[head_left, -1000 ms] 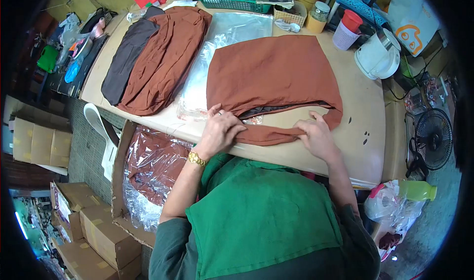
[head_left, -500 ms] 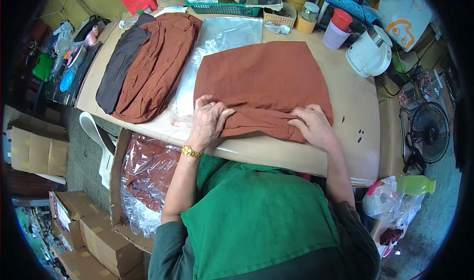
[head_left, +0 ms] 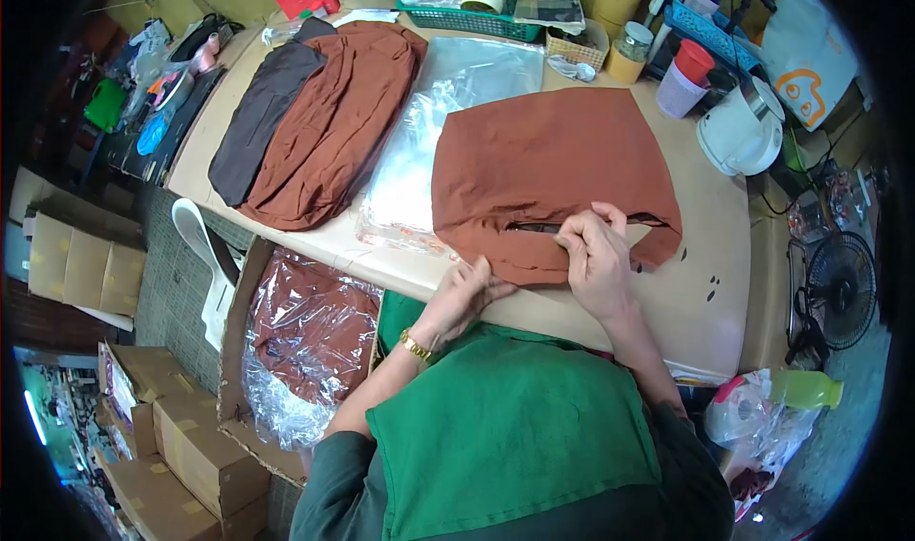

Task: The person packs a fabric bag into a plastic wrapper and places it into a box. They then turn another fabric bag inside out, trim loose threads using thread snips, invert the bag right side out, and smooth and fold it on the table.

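A rust-brown cloth piece [head_left: 558,150] lies on the table, its near edge folded into a band with a dark slit above it. My left hand [head_left: 464,298], wearing a gold watch, grips the band's near left edge at the table's front. Pinched fingers of my right hand [head_left: 596,250] hold the band right of its middle, by the slit. A gap showing the table lies right of that hand. Left of the cloth are clear plastic bags [head_left: 457,83] in a flat stack. Farther left rests a folded rust and dark grey garment pile [head_left: 334,122].
Along the table's [head_left: 715,331] back stand a green basket [head_left: 467,21], a jar [head_left: 630,53], a red cup [head_left: 694,61] and a white kettle [head_left: 742,126]. Below the front edge is an open carton [head_left: 232,360] with plastic-wrapped brown cloth. A fan [head_left: 843,288] stands right.
My left hand has moved down and right to the cloth's front edge. My right hand has shifted inward along the folded edge. A slit and gap now show where the cloth was folded over.
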Demonstrator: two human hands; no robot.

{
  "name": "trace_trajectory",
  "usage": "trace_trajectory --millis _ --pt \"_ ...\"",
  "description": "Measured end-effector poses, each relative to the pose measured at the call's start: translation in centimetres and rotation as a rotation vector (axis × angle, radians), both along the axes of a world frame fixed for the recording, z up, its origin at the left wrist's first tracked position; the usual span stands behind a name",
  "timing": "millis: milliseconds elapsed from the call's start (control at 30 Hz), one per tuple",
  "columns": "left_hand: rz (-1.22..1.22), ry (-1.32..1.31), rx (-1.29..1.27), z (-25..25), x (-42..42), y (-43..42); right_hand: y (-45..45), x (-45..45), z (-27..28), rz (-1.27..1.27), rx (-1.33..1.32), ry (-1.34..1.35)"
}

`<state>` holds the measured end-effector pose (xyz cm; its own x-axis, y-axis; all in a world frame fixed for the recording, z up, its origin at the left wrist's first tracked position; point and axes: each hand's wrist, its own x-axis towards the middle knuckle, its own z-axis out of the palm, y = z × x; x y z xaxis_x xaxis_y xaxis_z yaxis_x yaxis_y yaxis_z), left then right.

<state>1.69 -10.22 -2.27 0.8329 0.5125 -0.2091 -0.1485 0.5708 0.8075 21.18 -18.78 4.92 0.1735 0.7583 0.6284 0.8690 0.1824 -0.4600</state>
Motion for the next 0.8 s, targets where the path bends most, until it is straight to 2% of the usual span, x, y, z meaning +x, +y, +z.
trace_trajectory --millis 33,200,267,300,333,367,400,433,467,533,600,633,667,700,733,767,800 --pt "0.234 -0.110 -0.293 0.0 0.2 0.2 -0.3 -0.3 0.1 0.006 0.010 0.007" --pt "0.401 -0.218 -0.397 -2.1 0.0 1.8 -2.4 0.2 -1.6 0.146 -0.149 0.110" --pt "0.279 -0.356 -0.585 -2.7 -0.6 1.9 -3.2 0.9 -2.1 0.146 -0.635 0.159" --pt "0.244 -0.497 -0.666 -3.1 -1.4 2.0 -3.5 1.7 -2.7 0.139 -0.637 0.164" --pt "0.238 -0.490 -0.670 -4.0 -2.2 2.6 -3.6 2.7 -3.7 -0.055 -0.578 0.001" --pt "0.062 -0.662 -0.635 -5.1 -3.0 3.2 -3.7 3.8 -4.6 -0.248 -0.514 -0.162" --pt "-0.117 -0.833 -0.597 -3.5 -2.8 3.2 -4.2 5.2 -5.6 -0.256 -0.517 -0.159" --pt "0.306 -0.254 -0.467 -1.8 -2.8 2.2 -4.7 6.7 -6.4 -0.328 -0.544 -0.088" --pt "0.302 -0.259 -0.468 -1.3 -2.8 1.7 -4.7 7.2 -5.9 -0.396 -0.568 -0.019" --pt "0.317 -0.096 -0.344 -0.9 -3.5 0.9 -5.5 7.1 -4.4 -0.372 -0.638 0.016" --pt "0.324 -0.089 -0.294 0.4 -4.1 1.0 -6.0 6.8 -3.4 -0.315 -0.651 0.056" --pt "0.268 -0.013 -0.118 0.1 -4.3 1.3 -5.8 6.1 -2.8 -0.317 -0.653 0.059" --pt "0.210 0.062 0.058 -0.1 -4.4 1.4 -5.2 4.7 -2.0 -0.309 -0.560 -0.009" --pt "0.242 0.093 -0.008 0.3 -4.1 1.1 -4.5 3.3 -1.5 -0.302 -0.466 -0.079" --pt "0.238 0.091 -0.008 0.7 -3.7 0.8 -4.1 2.0 -1.7 -0.209 -0.441 -0.028" --pt "0.230 0.088 -0.044 1.0 -3.2 0.4 -3.8 0.7 -2.6 -0.087 -0.489 0.173" --pt "0.218 0.085 -0.078 1.4 -2.8 0.0 -3.3 -0.7 -2.7 0.105 -0.490 0.259"
